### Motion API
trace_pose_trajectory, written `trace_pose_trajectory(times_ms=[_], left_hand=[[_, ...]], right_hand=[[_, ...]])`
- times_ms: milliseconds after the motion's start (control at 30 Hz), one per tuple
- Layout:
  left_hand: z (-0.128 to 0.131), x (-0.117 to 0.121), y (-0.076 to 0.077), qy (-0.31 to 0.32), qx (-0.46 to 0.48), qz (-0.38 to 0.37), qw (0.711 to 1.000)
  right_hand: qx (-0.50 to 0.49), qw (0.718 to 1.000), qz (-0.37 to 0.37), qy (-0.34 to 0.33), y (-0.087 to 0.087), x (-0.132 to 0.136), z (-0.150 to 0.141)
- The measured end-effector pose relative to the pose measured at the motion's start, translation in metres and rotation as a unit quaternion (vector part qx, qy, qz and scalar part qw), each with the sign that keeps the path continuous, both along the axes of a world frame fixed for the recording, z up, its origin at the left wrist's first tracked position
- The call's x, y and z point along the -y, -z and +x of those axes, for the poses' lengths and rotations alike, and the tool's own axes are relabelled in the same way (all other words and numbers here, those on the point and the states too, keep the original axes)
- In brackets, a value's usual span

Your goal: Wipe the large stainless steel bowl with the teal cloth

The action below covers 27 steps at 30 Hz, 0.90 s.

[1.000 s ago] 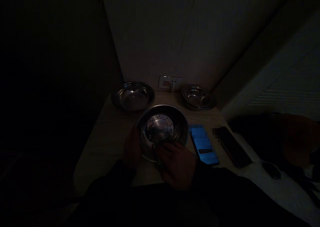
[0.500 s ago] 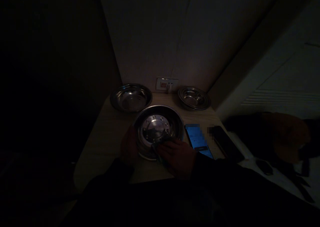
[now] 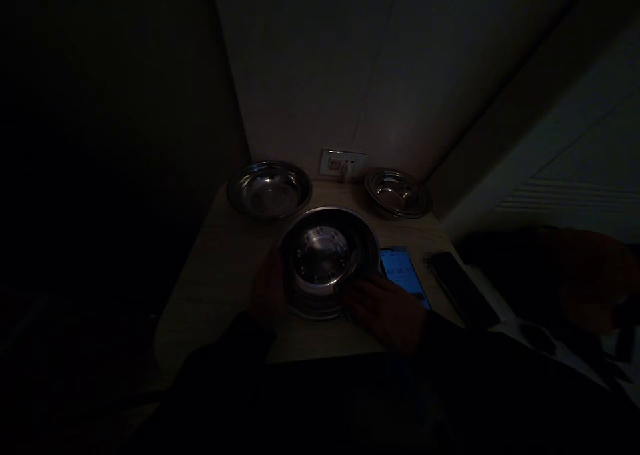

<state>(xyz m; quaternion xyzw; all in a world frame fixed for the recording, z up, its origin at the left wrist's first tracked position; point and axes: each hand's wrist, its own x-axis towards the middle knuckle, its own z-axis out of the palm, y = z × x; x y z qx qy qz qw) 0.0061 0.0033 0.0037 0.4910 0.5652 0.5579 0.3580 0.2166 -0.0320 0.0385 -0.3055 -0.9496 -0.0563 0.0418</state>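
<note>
A shiny stainless-steel bowl (image 3: 320, 258) rests near the front of the small wooden table. At its left rim, my left hand (image 3: 269, 288) is wrapped against the side and steadies it. Inside the right wall, my right hand (image 3: 385, 308) presses a cloth (image 3: 347, 283) to the metal with its fingers together. Most of the cloth is hidden under those fingers, and the dim light leaves its colour unclear.
Behind on the left stands a wide steel bowl (image 3: 270, 191); on the right, stacked smaller bowls (image 3: 397, 193). A lit phone (image 3: 407, 276) and a dark, phone-like slab (image 3: 463, 288) lie at right. A wall socket (image 3: 343, 164) holds a plug.
My right hand has moved with the cloth from the bowl's near side toward its right wall. The view has shifted slightly, and the picture is darker. My left hand stays at the rim.
</note>
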Motion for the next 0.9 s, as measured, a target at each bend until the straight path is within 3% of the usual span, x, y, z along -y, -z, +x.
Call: trace_pose_trajectory(times_ms=[133,267,433,533,733,900], left_hand=[[0.001,0.003,0.0,0.002,-0.004,0.012,1.0],[-0.001,0.003,0.0,0.029,-0.02,0.009,0.999],[-0.006,-0.001,0.002,-0.009,-0.059,-0.032,0.998],[-0.008,-0.003,0.001,-0.013,-0.048,-0.038,0.998],[-0.007,-0.005,-0.003,0.026,-0.011,-0.024,0.999],[-0.009,-0.01,0.006,0.053,0.054,-0.019,0.997]], right_hand=[[-0.023,1.0,-0.021,0.003,0.013,0.003,-0.02],[-0.089,0.994,-0.034,0.049,0.025,0.008,-0.053],[-0.179,0.979,-0.047,0.084,0.032,0.008,-0.087],[-0.179,0.978,-0.046,0.099,0.03,0.008,-0.083],[-0.113,0.992,0.004,0.06,0.03,0.014,-0.042],[-0.172,0.98,0.073,0.06,0.038,0.02,-0.037]])
